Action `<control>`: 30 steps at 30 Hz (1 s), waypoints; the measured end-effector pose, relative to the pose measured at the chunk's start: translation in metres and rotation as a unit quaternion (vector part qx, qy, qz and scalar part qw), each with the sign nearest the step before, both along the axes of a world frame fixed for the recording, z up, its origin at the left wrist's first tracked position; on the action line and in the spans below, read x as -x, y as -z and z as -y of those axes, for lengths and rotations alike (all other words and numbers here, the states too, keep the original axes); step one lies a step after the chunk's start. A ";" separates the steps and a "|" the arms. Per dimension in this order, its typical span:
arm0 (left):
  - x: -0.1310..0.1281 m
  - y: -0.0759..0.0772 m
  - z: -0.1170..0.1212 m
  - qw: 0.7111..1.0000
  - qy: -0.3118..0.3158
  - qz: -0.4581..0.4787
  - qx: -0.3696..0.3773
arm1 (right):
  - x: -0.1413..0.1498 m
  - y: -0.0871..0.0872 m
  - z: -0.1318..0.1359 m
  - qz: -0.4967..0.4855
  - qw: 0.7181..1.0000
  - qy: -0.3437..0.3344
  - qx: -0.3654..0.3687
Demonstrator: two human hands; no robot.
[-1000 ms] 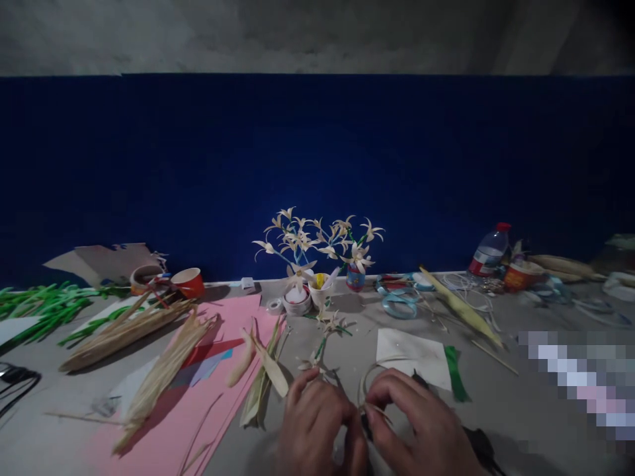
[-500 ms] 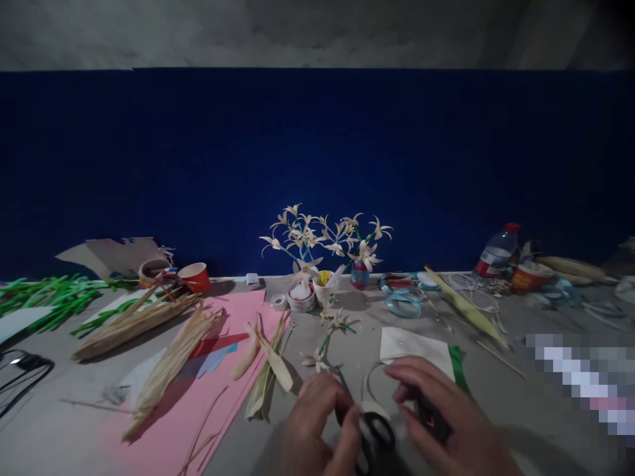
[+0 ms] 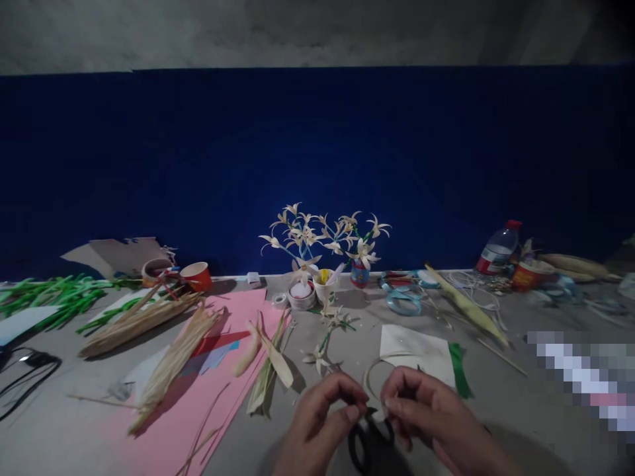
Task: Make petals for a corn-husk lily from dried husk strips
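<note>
Backdrop [image 3: 317, 145]: dark blue, its lower edge met by the pale far rim of the tabletop.
Tabletop [image 3: 526, 410]: grey; its far edge is crowded, while gaps of surface are shown between pink paper and left hand, and beyond the right hand.
Pink paper [image 3: 238, 390]: spread left of the hands, its slanting right edge partly overlapped by husks.
Right hand [image 3: 426, 413]: held over the near tabletop, thumb and index finger brought together; whether anything is pinched cannot be told.
Left hand [image 3: 325, 420]: held just beside it, a narrow gap left between the two; thumb and index tips are nearly closed, any hold cannot be told.
Dry husks [image 3: 176, 367]: laid lengthwise across the pink paper and beyond its left edge.
White sheet [image 3: 417, 347]: laid flat beyond the right hand, its right edge bordered by a green strip [image 3: 460, 370].
Pale flowers [image 3: 302, 235]: stood upright in small containers near the far rim.
Bottle [image 3: 497, 251]: tilted, red-capped, placed near the far rim at right.
Scissors [image 3: 360, 449]: dark handle loops seen below the fingertips, blades hidden.
Curved pale strip [image 3: 367, 378]: arched between the fingertips and the sheet's near edge.
</note>
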State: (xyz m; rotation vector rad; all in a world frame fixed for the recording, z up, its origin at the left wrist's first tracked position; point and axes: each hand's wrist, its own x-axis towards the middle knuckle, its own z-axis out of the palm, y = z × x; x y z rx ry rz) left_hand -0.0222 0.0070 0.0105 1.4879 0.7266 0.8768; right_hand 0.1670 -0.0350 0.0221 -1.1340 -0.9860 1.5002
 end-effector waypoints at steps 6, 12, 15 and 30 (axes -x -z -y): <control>-0.007 0.007 0.000 0.999 0.043 0.004 0.027 | 0.004 0.002 0.000 -0.028 1.000 0.000 0.006; -0.018 0.020 -0.001 0.973 0.067 0.118 0.186 | 0.006 0.009 0.002 -0.042 0.999 0.012 -0.014; -0.018 0.021 0.000 0.951 0.084 0.180 0.236 | 0.004 0.004 0.005 -0.050 0.998 0.038 -0.022; -0.020 0.020 0.002 0.951 0.077 0.204 0.217 | 0.003 -0.005 0.008 -0.090 0.989 0.112 -0.031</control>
